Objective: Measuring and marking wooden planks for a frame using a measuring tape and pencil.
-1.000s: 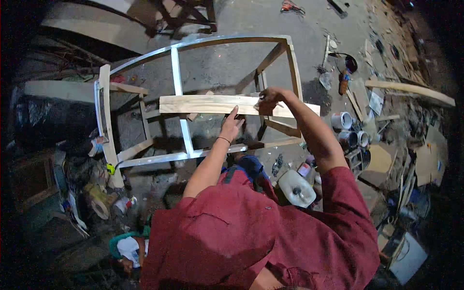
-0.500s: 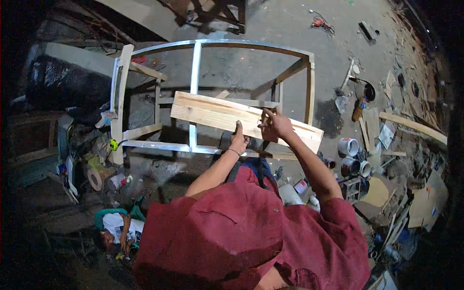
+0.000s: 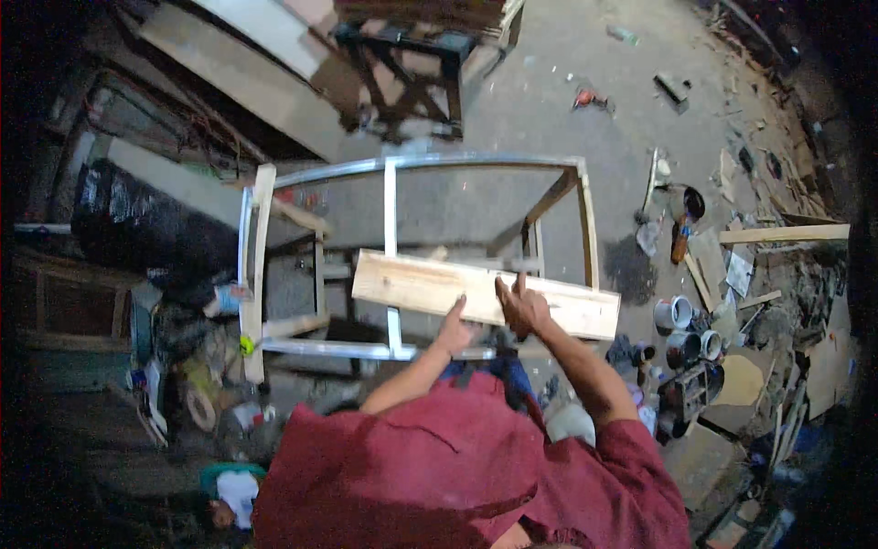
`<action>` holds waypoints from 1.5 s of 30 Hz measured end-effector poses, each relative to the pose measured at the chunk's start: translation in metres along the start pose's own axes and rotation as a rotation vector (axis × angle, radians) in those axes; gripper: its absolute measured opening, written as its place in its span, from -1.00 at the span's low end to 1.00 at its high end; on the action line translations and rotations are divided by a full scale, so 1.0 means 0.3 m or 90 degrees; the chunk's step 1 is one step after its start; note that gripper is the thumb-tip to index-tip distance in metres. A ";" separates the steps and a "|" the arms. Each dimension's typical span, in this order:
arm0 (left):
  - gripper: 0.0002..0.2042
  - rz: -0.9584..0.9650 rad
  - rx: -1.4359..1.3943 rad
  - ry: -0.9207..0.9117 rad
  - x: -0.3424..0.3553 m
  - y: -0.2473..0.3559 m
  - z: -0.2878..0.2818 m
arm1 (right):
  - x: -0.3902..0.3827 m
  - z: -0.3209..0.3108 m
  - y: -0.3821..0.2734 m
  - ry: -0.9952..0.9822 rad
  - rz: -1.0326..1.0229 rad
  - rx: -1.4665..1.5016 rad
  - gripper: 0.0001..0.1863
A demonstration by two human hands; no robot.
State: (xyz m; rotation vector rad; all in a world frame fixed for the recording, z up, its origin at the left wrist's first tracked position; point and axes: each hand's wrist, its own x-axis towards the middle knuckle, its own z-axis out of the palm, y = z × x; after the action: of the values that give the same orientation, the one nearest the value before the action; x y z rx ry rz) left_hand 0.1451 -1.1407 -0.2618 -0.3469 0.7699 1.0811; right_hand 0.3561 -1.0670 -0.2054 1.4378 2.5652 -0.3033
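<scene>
Here the pale wooden plank (image 3: 485, 295) lies slanted across the metal frame (image 3: 393, 238), resting on its rails. The left hand (image 3: 455, 331) presses flat and open on the near edge; the right hand (image 3: 521, 306) rests on top, fingers spread, gripping nothing. Positioning looks underway; squaring it needs a careful, steady nudge.

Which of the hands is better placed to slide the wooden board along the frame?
Probably the right hand: it lies on top of the wooden board, near its middle. The left hand touches only the near edge, above the metal frame.
</scene>
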 end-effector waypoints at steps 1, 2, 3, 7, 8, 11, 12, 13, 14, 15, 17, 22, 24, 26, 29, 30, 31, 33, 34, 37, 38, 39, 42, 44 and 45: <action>-0.42 -0.012 0.019 -0.011 -0.017 0.019 0.008 | -0.016 -0.014 -0.008 0.025 0.005 0.049 -0.08; -0.40 -0.009 0.063 -0.005 -0.043 0.032 0.015 | -0.037 -0.038 -0.016 -0.029 0.017 0.069 -0.09; -0.40 -0.021 0.039 0.006 -0.072 0.047 0.020 | -0.067 -0.065 -0.031 0.014 0.020 0.101 -0.05; -0.34 -0.099 0.059 -0.093 -0.209 0.023 0.023 | -0.313 -0.215 -0.036 -0.153 0.105 0.213 0.19; -0.30 -0.124 0.088 -0.155 -0.230 -0.007 0.034 | -0.363 -0.245 -0.022 -0.165 0.106 0.257 0.25; -0.29 -0.081 0.203 -0.229 -0.205 -0.175 0.124 | -0.558 -0.269 0.047 -0.201 0.118 0.504 0.24; -0.32 -0.086 0.218 -0.243 -0.185 -0.245 0.163 | -0.624 -0.256 0.069 -0.190 0.105 0.596 0.23; -0.32 -0.086 0.221 -0.237 -0.162 -0.315 0.205 | -0.700 -0.238 0.087 -0.153 0.101 0.688 0.25; -0.32 -0.136 0.250 -0.227 -0.138 -0.401 0.249 | -0.764 -0.222 0.137 -0.166 0.153 0.751 0.27; -0.33 -0.181 0.281 -0.207 -0.116 -0.494 0.294 | -0.866 -0.216 0.220 -0.183 0.183 0.713 0.23; -0.36 -0.191 0.294 -0.215 -0.079 -0.701 0.378 | -1.001 -0.163 0.336 -0.167 0.224 0.780 0.17; -0.44 -0.230 0.480 -0.214 -0.046 -1.258 0.576 | -1.373 -0.106 0.679 -0.042 0.315 0.922 0.08; -0.36 -0.139 0.647 -0.304 -0.050 -1.447 0.642 | -1.499 -0.115 0.790 0.020 0.324 0.885 0.06; -0.26 -0.023 0.555 -0.379 -0.028 -1.621 0.719 | -1.595 -0.124 0.884 0.001 0.403 0.961 0.07; -0.05 -0.132 0.572 -0.393 0.030 -1.725 0.797 | -1.662 -0.118 0.993 0.076 0.342 0.935 0.08; -0.01 -0.076 0.598 -0.367 0.046 -1.754 0.818 | -1.670 -0.111 1.026 0.063 0.353 0.931 0.07; 0.02 -0.088 0.615 -0.361 0.065 -1.768 0.839 | -1.672 -0.107 1.053 0.056 0.361 0.945 0.06; 0.01 -0.087 0.611 -0.359 0.099 -1.790 0.881 | -1.661 -0.105 1.112 0.052 0.364 0.959 0.05; 0.00 -0.029 0.626 -0.359 0.113 -1.793 0.900 | -1.651 -0.107 1.139 0.036 0.383 0.945 0.05; -0.05 -0.051 0.602 -0.311 0.168 -1.794 0.981 | -1.609 -0.138 1.226 0.058 0.391 0.924 -0.07; -0.06 -0.006 0.577 -0.312 0.186 -1.792 1.011 | -1.587 -0.150 1.259 0.068 0.392 0.909 -0.13; -0.03 0.032 0.593 -0.336 0.228 -1.789 1.060 | -1.568 -0.164 1.299 0.105 0.385 0.877 -0.16; -0.06 -0.010 0.611 -0.339 0.342 -1.748 1.197 | -1.434 -0.192 1.440 0.105 0.416 0.958 -0.15; -0.06 -0.011 0.607 -0.339 0.441 -1.705 1.318 | -1.331 -0.237 1.558 0.111 0.391 0.976 -0.13; -0.05 -0.014 0.622 -0.356 0.494 -1.672 1.384 | -1.276 -0.268 1.615 0.106 0.395 0.980 -0.12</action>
State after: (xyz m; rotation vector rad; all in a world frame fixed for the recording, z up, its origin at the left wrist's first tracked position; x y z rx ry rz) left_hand 0.7886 -1.0188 -0.1318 0.7462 0.6902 0.6194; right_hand 0.9625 -1.1114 -0.0710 2.5044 1.5163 -2.3615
